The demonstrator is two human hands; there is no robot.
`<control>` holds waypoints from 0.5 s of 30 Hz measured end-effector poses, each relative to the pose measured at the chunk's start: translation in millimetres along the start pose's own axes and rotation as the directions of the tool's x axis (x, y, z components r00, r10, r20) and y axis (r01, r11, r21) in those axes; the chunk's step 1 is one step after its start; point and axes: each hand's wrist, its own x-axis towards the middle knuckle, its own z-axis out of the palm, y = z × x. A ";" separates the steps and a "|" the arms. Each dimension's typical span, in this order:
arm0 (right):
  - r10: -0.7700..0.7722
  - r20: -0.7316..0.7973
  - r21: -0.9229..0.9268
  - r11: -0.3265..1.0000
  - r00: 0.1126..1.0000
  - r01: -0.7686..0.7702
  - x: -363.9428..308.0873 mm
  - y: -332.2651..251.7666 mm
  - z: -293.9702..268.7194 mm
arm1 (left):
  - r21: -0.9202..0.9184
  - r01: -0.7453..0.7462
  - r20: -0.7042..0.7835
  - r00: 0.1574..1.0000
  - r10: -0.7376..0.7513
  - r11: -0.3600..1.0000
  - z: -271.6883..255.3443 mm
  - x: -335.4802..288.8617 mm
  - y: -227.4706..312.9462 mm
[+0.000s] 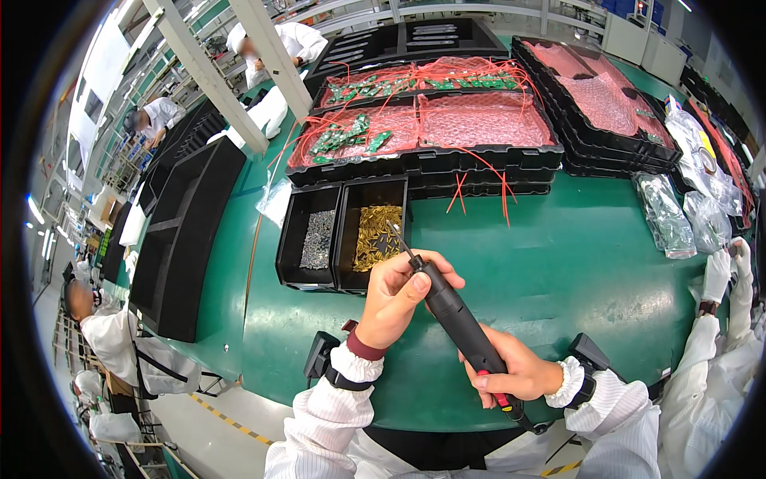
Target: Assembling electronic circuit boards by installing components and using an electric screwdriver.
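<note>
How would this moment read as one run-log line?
left hand: grips electric screwdriver, front | right hand: grips its rear | bit: appears over brass-coloured fasteners | nearby: silver-coloured fasteners

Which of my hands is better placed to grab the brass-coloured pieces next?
Probably your left hand: it's at the front of the black power tool, close to the brass-coloured pieces. Your right hand grips the rear end, farther away.
</note>
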 end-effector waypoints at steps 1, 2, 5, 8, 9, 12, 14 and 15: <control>-0.007 0.005 -0.008 1.000 1.000 0.007 0.0 0.5 -0.6 | 0.003 0.002 0.001 1.000 -0.002 1.000 -0.1 0.0 -0.2; -0.013 0.010 -0.016 1.000 1.000 0.013 0.1 0.7 -1.0 | 0.003 0.002 0.001 1.000 -0.002 1.000 -0.1 0.2 -0.4; 0.009 0.001 -0.003 1.000 1.000 -0.009 0.0 -1.2 0.5 | 0.003 0.004 -0.003 1.000 -0.004 1.000 0.7 -0.4 0.6; -0.001 0.014 0.006 1.000 1.000 0.001 0.1 1.0 -0.5 | -0.010 0.006 -0.008 1.000 -0.006 1.000 1.3 -0.7 1.1; -0.001 0.015 0.006 1.000 1.000 0.001 -0.2 1.1 -0.6 | -0.007 0.013 -0.010 1.000 -0.013 1.000 1.3 -0.7 1.4; 0.005 0.006 0.019 1.000 1.000 -0.005 -0.6 0.7 -0.3 | -0.001 0.017 -0.011 1.000 -0.017 1.000 0.9 -0.7 1.0; 0.012 0.005 0.025 1.000 1.000 -0.012 -0.4 -0.3 0.0 | 0.001 0.015 -0.010 1.000 -0.015 1.000 1.4 -0.5 0.8; 0.012 0.006 0.026 1.000 1.000 -0.012 -0.2 -0.4 0.1 | 0.011 0.016 -0.017 1.000 -0.016 1.000 2.5 -0.4 1.6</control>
